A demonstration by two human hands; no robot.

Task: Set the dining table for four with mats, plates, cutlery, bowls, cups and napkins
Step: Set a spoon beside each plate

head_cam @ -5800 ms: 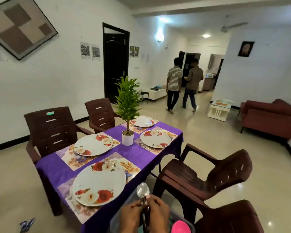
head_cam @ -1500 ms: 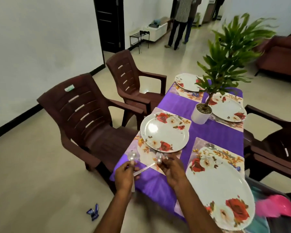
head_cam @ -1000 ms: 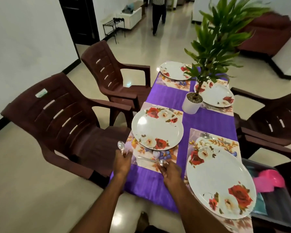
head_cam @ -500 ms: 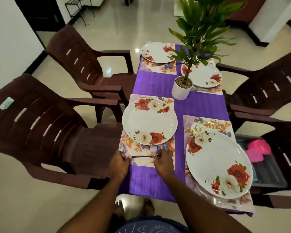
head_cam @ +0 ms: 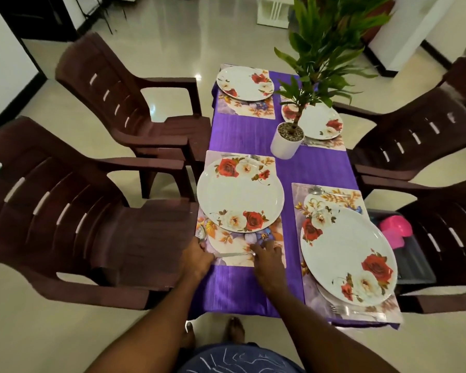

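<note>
The step in hand looks like the cutlery: both hands are down on the floral rectangular place mat, just this side of the round white plate with red roses. The left hand holds a shiny metal spoon by its handle, fingers curled round it; only the bowl shows, poking out just beyond the knuckles at the mat's left edge. The right hand rests its fingertips on the right end of a thin silver utensil lying flat on the mat between the two hands. Whether those fingers pinch it or merely press it I cannot tell, and its head is hidden, so fork or knife is unclear.

That utensil's long axis runs left to right, parallel to the table's near edge, one end at each hand. The spoon's axis runs away from the person, bowl pointing toward the far end of the table.

Next, I judge, the left hand must lay the spoon flat beside the plate and let go, then both hands fetch bowls, cups and napkins, none of which is set yet.
</note>
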